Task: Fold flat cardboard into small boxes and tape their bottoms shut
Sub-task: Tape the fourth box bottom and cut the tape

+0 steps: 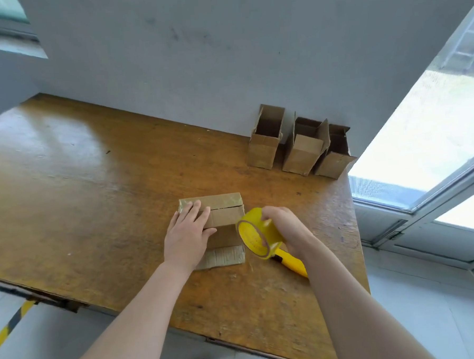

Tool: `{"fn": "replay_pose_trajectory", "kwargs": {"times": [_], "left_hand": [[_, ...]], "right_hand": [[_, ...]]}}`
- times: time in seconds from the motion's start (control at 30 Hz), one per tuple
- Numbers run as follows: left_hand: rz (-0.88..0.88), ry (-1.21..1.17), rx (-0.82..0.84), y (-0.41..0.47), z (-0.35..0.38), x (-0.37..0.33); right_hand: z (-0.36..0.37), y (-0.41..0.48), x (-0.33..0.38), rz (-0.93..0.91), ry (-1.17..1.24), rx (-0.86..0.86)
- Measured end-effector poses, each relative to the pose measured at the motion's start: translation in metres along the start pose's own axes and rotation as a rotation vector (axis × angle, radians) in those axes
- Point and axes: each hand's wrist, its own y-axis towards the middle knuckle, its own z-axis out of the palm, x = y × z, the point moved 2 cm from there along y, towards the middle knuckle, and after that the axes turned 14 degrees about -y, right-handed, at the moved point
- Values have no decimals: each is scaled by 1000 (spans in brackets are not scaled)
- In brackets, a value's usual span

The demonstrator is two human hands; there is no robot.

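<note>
A small cardboard box (224, 210) stands upside down on the wooden table (93, 187), its closed bottom flaps facing up with shiny tape along the far flap. My left hand (188, 235) lies flat on the box's near left side, pressing the flaps. My right hand (283, 225) grips a yellow tape roll (256, 234) just right of the box, tilted on edge. A yellow utility knife (292, 263) lies on the table under my right wrist. A flat cardboard piece (225, 258) sticks out from beneath the box at the near side.
Three folded boxes (266, 139) (304, 148) (336, 155) stand open-topped against the grey wall at the back right. The table's right edge runs beside a window (420, 142). A yellow-black striped bar (10, 325) shows below the table at left.
</note>
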Motion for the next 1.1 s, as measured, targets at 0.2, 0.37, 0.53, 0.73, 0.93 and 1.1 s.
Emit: {"fn": "replay_pose_trajectory", "kwargs": {"times": [0.2,0.37,0.53,0.73,0.93,1.1], "left_hand": [[13,-39,17,-4,-1,-1],[40,-55,34,-6,-3,4],[72,-45,37,0,-8,7],[116,-35,33,4,-11,10],[141,-71,15,6,-13,12],[154,-56,13,8,-13,11]], "right_hand": [[4,6,27,-64,422,33],[23,20,51,-40,609,64],[42,36,59,172,793,112],[50,41,65,177,874,171],[59,44,58,165,918,134],[59,49,57,86,712,5]]}}
